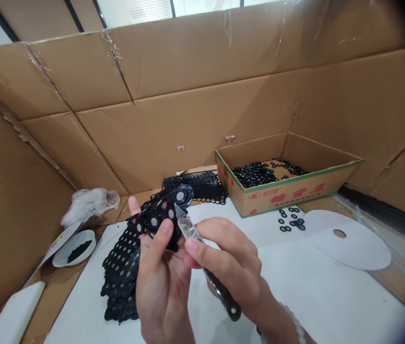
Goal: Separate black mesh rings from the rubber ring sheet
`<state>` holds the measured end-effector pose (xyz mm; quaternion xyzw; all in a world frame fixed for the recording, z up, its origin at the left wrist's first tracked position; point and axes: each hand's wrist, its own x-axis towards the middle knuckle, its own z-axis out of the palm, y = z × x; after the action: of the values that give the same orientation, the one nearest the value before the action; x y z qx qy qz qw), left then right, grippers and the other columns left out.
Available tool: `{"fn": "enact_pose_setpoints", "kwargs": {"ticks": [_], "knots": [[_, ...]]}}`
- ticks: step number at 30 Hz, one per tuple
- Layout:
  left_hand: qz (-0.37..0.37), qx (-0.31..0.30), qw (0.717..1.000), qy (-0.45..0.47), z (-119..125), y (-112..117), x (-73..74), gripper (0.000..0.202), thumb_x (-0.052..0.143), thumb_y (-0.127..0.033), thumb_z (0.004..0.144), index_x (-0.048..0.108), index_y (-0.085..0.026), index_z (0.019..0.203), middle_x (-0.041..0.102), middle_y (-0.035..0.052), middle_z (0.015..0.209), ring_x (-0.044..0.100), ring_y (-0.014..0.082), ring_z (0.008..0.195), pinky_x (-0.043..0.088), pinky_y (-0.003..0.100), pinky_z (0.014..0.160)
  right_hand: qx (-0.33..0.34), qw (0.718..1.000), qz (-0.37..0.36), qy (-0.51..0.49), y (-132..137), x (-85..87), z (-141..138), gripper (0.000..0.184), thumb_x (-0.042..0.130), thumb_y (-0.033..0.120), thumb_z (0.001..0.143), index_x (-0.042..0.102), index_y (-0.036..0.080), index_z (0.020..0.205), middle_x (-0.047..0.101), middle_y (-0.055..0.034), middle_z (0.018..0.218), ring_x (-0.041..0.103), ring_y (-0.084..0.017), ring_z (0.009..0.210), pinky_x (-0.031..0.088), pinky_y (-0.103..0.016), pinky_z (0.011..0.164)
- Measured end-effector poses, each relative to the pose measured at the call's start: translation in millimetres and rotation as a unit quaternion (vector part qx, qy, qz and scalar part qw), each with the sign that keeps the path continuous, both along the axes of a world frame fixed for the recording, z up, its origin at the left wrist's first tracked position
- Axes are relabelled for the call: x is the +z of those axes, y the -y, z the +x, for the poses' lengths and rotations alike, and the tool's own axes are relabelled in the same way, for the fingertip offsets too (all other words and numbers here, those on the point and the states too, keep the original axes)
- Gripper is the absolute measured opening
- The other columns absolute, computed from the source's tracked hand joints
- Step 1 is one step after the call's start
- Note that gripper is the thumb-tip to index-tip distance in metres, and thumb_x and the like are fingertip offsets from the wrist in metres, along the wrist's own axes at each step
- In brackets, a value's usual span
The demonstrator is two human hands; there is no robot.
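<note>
Left hand [161, 282] curled and gripping a black rubber strip [122, 267] full of round holes and pale dots, with the thumb [163, 236] pressed on the front. Top of the strip up in that hand, long lower part hanging toward 7 o'clock from the hand, down onto a white sheet [313, 286]. Right hand [231, 258] at 3 o'clock from the left hand and very close to it, fingers [206, 243] pressed together and pinching a small knife [191, 234] wrapped in clear tape. Knife tip pointing up at 11 o'clock, right beside the black strip. Dark end of the knife sticking out toward 5 o'clock, below the right hand.

From the hands, at 12 o'clock, a heap of black holey sheets [195, 186]. At 2 o'clock, a brown cardboard box [288, 198] with a heap of black rings [254, 174] inside. At 3 o'clock, a few loose black rings [290, 220] on the white sheet, and past them a round white paper disc [349, 243] with a hole in it. At 9 o'clock, a white bowl [73, 248] with black bits inside, on the brown surface [57, 291]. At 10 o'clock, a crumpled white plastic bag [90, 205]. All around the back, tall cardboard walls [188, 119].
</note>
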<state>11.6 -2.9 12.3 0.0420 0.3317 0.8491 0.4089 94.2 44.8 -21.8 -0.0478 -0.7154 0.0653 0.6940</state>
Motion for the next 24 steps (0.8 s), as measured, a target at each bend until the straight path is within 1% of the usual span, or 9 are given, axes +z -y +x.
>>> {"fn": "enact_pose_setpoints", "kwargs": {"ticks": [4, 5, 7, 11, 13, 16, 18, 21, 24], "knots": [[-0.013, -0.051, 0.999, -0.008, 3, 3, -0.3, 0.076, 0.067, -0.009, 0.077, 0.049, -0.048, 0.14, 0.078, -0.004, 0.094, 0.073, 0.0115, 0.081, 0.059, 0.016, 0.07, 0.017, 1.0, -0.005, -0.003, 2, 1.4, 6, 0.016, 0.057, 0.007, 0.09, 0.06, 0.016, 0.103, 0.073, -0.0078, 0.09, 0.068, -0.018, 0.095, 0.061, -0.033, 0.082], [-0.012, -0.06, 0.998, -0.008, 3, 4, -0.3, 0.079, 0.068, -0.01, 0.076, 0.046, -0.047, 0.142, 0.078, -0.0038, 0.095, 0.073, 0.0112, 0.08, 0.059, 0.016, 0.07, 0.016, 1.0, -0.004, -0.004, 3, 2.0, 7, 0.014, 0.057, 0.008, 0.09, 0.06, 0.016, 0.102, 0.073, -0.0082, 0.091, 0.068, -0.018, 0.097, 0.061, -0.033, 0.085], [-0.004, -0.075, 0.997, 0.001, 1, 5, -0.4, 0.082, 0.068, -0.009, 0.076, 0.042, -0.045, 0.145, 0.078, -0.0035, 0.097, 0.072, 0.009, 0.072, 0.056, 0.012, 0.064, 0.023, 1.0, -0.006, -0.003, 5, 3.7, 8, 0.012, 0.055, 0.009, 0.092, 0.06, 0.015, 0.101, 0.073, -0.0084, 0.091, 0.069, -0.018, 0.1, 0.061, -0.032, 0.087], [0.042, -0.113, 0.993, -0.002, -7, 8, -2.4, 0.074, 0.061, -0.007, 0.082, 0.044, -0.04, 0.145, 0.079, -0.0044, 0.092, 0.064, 0.0049, 0.05, 0.053, 0.009, 0.055, 0.069, 0.996, -0.051, 0.003, 6, 5.4, 6, 0.01, 0.055, 0.01, 0.094, 0.06, 0.014, 0.101, 0.074, -0.0081, 0.09, 0.072, -0.014, 0.092, 0.061, -0.021, 0.08], [0.069, -0.129, 0.989, -0.008, -11, 10, -4.9, 0.066, 0.057, -0.007, 0.085, 0.048, -0.038, 0.143, 0.08, -0.0041, 0.094, 0.066, 0.0047, 0.053, 0.053, 0.008, 0.058, 0.093, 0.994, -0.057, 0.015, 4, 3.0, 6, 0.011, 0.056, 0.01, 0.093, 0.061, 0.014, 0.102, 0.074, -0.0097, 0.096, 0.072, -0.015, 0.096, 0.061, -0.022, 0.082], [0.09, -0.156, 0.983, 0.022, -14, 11, -7.9, 0.057, 0.054, -0.01, 0.089, 0.052, -0.034, 0.14, 0.079, -0.0025, 0.098, 0.072, 0.004, 0.07, 0.052, 0.004, 0.064, 0.134, 0.989, -0.049, 0.031, 2, -2.2, 9, 0.02, 0.06, 0.008, 0.091, 0.062, 0.016, 0.109, 0.073, -0.0118, 0.111, 0.068, -0.017, 0.111, 0.06, -0.027, 0.09], [0.089, -0.179, 0.979, 0.027, -13, 10, -7.8, 0.052, 0.052, -0.012, 0.091, 0.054, -0.032, 0.139, 0.079, -0.0014, 0.095, 0.074, 0.0037, 0.076, 0.051, 0.002, 0.066, 0.17, 0.983, -0.064, 0.033, 0, -3.8, 12, 0.027, 0.061, 0.008, 0.09, 0.061, 0.017, 0.115, 0.071, -0.0104, 0.117, 0.068, -0.016, 0.11, 0.06, -0.028, 0.091], [0.044, -0.216, 0.974, 0.05, -7, 7, -4.9, 0.05, 0.045, -0.009, 0.093, 0.057, -0.03, 0.137, 0.079, 0.0001, 0.085, 0.073, 0.0038, 0.069, 0.051, 0.003, 0.065, 0.218, 0.973, -0.074, 0.013, -6, -2.5, 20, 0.022, 0.059, 0.015, 0.093, 0.062, 0.021, 0.115, 0.072, -0.0076, 0.114, 0.07, -0.017, 0.105, 0.059, -0.037, 0.094], [0.014, -0.265, 0.957, 0.115, 2, 3, -3.2, 0.055, 0.047, -0.005, 0.09, 0.056, -0.033, 0.137, 0.079, 0.0007, 0.087, 0.072, 0.0034, 0.063, 0.053, 0.004, 0.062, 0.225, 0.969, -0.101, -0.007, -12, -0.1, 32, 0.016, 0.063, 0.027, 0.092, 0.066, 0.024, 0.108, 0.07, -0.0056, 0.104, 0.069, -0.019, 0.101, 0.06, -0.04, 0.088]]}}
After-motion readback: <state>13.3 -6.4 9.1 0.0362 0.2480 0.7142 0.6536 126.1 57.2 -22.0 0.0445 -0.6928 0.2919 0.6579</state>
